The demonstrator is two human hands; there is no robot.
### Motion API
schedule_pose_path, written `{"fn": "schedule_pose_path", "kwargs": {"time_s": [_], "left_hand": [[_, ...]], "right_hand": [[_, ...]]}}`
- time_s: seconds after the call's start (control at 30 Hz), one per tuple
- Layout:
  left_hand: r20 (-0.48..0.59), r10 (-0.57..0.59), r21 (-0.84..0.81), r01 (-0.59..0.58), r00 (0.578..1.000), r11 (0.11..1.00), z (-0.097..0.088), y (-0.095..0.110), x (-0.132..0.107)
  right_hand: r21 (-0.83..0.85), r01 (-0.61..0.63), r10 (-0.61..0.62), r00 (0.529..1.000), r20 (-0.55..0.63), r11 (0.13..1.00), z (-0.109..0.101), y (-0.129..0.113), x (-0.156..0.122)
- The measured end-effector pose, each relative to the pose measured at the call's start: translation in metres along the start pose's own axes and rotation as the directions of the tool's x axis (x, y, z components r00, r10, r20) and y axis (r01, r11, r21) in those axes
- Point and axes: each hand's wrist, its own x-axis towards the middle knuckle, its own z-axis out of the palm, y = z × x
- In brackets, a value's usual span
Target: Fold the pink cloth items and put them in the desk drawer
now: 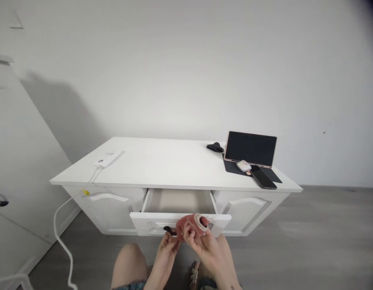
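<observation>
In front of the open drawer [180, 223], a reddish-pink rolled cloth [186, 221] with a whitish rim at one end is held up over the drawer front. My right hand [201, 241] wraps round its lower right side, fingers closed. My left hand [168, 245] is closed at the cloth's lower left edge and appears to pinch it; its fingertips are partly hidden. A black piece [169, 230], perhaps the drawer handle, shows just above my left fingers. Only bare bottom shows in the visible part of the drawer's inside.
A white cabinet [162, 161] carries a white power strip [108, 158] with a cord running down left. At its right are a tablet [250, 149], a phone [263, 177], a small pale case [243, 166] and a black item [215, 147]. My knees flank the drawer; a tall white cupboard [20, 161] stands left.
</observation>
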Motion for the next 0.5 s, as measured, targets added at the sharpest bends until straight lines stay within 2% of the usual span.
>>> {"fn": "schedule_pose_path", "kwargs": {"time_s": [0.07,0.13,0.2,0.3,0.5], "left_hand": [[0.001,-0.015,-0.278,0.014,1.000,0.960,-0.003,-0.006,0.006],[-0.019,-0.095,-0.389,0.080,0.995,0.918,-0.006,-0.009,0.010],[-0.039,-0.137,-0.395,0.111,0.990,0.912,-0.007,-0.010,0.014],[-0.053,-0.140,-0.380,0.110,0.989,0.919,-0.005,-0.011,0.016],[-0.076,-0.092,-0.329,0.062,0.993,0.942,-0.006,-0.012,0.019]], "right_hand": [[-0.038,0.033,-0.033,0.999,-0.008,0.999,-0.008,-0.021,-0.014],[-0.059,0.018,-0.020,0.999,-0.040,0.998,-0.013,-0.040,-0.026],[-0.054,0.003,-0.007,0.998,-0.068,0.999,-0.016,-0.055,-0.036],[-0.037,0.016,-0.020,0.996,-0.092,0.999,-0.019,-0.071,-0.047],[-0.133,0.085,-0.102,0.987,-0.124,0.987,-0.033,-0.083,-0.055]]}}
